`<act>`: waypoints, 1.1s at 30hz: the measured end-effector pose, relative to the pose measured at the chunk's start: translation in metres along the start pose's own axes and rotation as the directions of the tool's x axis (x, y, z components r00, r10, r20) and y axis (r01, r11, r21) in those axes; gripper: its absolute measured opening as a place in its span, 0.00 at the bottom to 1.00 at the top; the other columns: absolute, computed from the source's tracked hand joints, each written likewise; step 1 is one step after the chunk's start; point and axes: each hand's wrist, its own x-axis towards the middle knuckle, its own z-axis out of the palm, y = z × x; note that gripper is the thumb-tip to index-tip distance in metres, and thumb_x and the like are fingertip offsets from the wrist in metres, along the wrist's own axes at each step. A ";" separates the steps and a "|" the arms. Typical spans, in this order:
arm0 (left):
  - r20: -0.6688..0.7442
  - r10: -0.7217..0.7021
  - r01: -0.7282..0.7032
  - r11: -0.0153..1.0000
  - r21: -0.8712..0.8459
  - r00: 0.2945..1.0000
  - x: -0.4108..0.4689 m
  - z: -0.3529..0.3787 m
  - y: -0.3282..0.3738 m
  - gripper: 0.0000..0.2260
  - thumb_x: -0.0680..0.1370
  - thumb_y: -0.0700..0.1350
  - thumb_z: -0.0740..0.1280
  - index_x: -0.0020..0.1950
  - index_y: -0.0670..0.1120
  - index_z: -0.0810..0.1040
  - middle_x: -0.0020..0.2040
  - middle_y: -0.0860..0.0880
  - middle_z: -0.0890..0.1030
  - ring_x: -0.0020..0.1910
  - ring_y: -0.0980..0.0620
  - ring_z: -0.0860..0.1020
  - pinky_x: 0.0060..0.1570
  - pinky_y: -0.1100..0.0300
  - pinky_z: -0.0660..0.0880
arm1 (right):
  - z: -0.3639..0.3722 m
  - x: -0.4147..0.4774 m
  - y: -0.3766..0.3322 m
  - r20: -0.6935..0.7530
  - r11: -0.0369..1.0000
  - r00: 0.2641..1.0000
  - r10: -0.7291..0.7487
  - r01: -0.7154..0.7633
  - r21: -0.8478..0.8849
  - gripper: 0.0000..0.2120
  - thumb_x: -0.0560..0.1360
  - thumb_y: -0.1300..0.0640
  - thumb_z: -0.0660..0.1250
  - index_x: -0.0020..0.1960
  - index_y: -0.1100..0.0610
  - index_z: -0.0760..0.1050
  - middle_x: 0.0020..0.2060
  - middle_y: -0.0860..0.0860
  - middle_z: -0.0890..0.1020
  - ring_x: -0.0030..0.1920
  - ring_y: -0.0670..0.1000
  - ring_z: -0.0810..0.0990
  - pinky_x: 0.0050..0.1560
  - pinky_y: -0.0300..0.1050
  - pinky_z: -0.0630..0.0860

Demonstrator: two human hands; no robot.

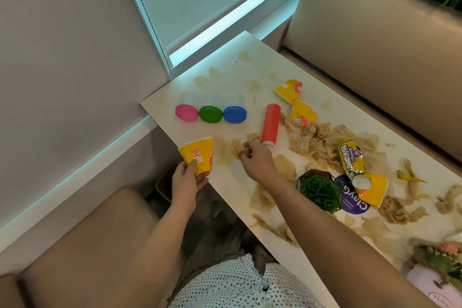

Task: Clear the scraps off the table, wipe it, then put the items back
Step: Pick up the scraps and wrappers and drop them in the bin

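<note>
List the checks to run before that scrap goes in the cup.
1. Left hand grips cup: ok.
2. Cup mouth points up, at the table edge: ok.
3. Room inside cup: cannot tell, inside hidden.
4. Right hand pinches a scrap: ok.
5. Bottle clear of right hand: not ok. It lies on its side with its cap end right by the hand and might get knocked.
6. Table cleared: not ok, scraps are spread widely over it.

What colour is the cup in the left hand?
The cup is yellow with orange animal prints; head view.
</note>
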 end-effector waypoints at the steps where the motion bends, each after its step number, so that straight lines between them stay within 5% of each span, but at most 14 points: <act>1: -0.028 -0.003 0.003 1.000 -0.013 1.000 -0.002 -0.008 0.000 0.11 0.85 0.52 0.64 0.65 0.51 0.77 0.57 0.46 0.84 0.51 0.46 0.86 0.52 0.51 0.82 | 0.005 0.000 -0.006 0.007 1.000 1.000 0.009 -0.009 0.023 0.10 0.77 0.61 0.65 0.58 0.58 0.79 0.46 0.51 0.80 0.45 0.49 0.76 0.44 0.41 0.71; 5: -0.175 -0.049 0.035 0.996 -0.084 0.983 -0.007 -0.047 0.000 0.08 0.86 0.50 0.59 0.53 0.51 0.77 0.51 0.44 0.83 0.44 0.48 0.82 0.44 0.55 0.77 | 0.033 -0.001 -0.033 0.111 1.000 0.994 0.012 -0.014 0.023 0.08 0.77 0.59 0.65 0.55 0.56 0.79 0.48 0.51 0.80 0.47 0.50 0.76 0.46 0.43 0.69; 13: -0.278 -0.132 0.115 0.991 -0.074 0.952 0.031 -0.132 0.004 0.07 0.84 0.45 0.57 0.51 0.50 0.74 0.50 0.43 0.78 0.46 0.47 0.77 0.41 0.55 0.76 | 0.118 0.006 -0.083 0.328 0.999 0.945 0.000 0.018 -0.051 0.02 0.77 0.59 0.65 0.49 0.53 0.76 0.48 0.53 0.79 0.47 0.53 0.75 0.44 0.44 0.67; 17: -0.229 -0.128 0.154 0.983 0.098 0.965 0.063 -0.170 -0.002 0.08 0.85 0.45 0.61 0.62 0.46 0.75 0.56 0.43 0.81 0.48 0.46 0.81 0.43 0.55 0.77 | 0.163 0.018 -0.096 0.412 0.990 0.909 0.058 -0.001 -0.138 0.03 0.79 0.58 0.65 0.51 0.55 0.77 0.44 0.49 0.75 0.40 0.45 0.72 0.36 0.40 0.66; 20: -0.212 -0.100 0.152 0.957 0.248 0.972 0.097 -0.196 -0.002 0.13 0.84 0.48 0.65 0.67 0.48 0.72 0.59 0.45 0.80 0.51 0.46 0.82 0.42 0.56 0.77 | 0.211 0.033 -0.102 0.449 0.987 0.885 0.125 -0.066 -0.146 0.08 0.81 0.55 0.65 0.53 0.60 0.79 0.44 0.51 0.77 0.41 0.47 0.75 0.47 0.46 0.76; 24: -0.220 -0.119 0.187 0.930 0.318 0.968 0.145 -0.218 -0.007 0.16 0.80 0.49 0.71 0.65 0.48 0.73 0.60 0.45 0.81 0.51 0.48 0.82 0.44 0.53 0.79 | 0.258 0.049 -0.099 0.465 0.956 0.836 0.291 -0.279 -0.096 0.08 0.82 0.50 0.64 0.49 0.53 0.75 0.41 0.47 0.78 0.45 0.49 0.78 0.52 0.48 0.77; 30: -0.229 -0.136 0.234 0.843 0.485 0.964 0.204 -0.225 -0.031 0.19 0.78 0.55 0.73 0.61 0.44 0.77 0.51 0.43 0.84 0.47 0.44 0.83 0.47 0.47 0.80 | 0.303 0.078 -0.064 0.466 0.925 0.800 0.379 -0.345 -0.158 0.08 0.82 0.50 0.64 0.56 0.54 0.76 0.47 0.49 0.77 0.44 0.47 0.76 0.46 0.44 0.72; 33: -0.232 -0.149 0.256 0.794 0.552 0.961 0.233 -0.226 -0.045 0.20 0.77 0.59 0.72 0.59 0.45 0.80 0.52 0.44 0.84 0.49 0.44 0.83 0.45 0.53 0.78 | 0.328 0.096 -0.044 0.466 0.918 0.791 0.396 -0.353 -0.181 0.13 0.83 0.48 0.63 0.60 0.56 0.76 0.48 0.49 0.76 0.46 0.48 0.77 0.48 0.45 0.73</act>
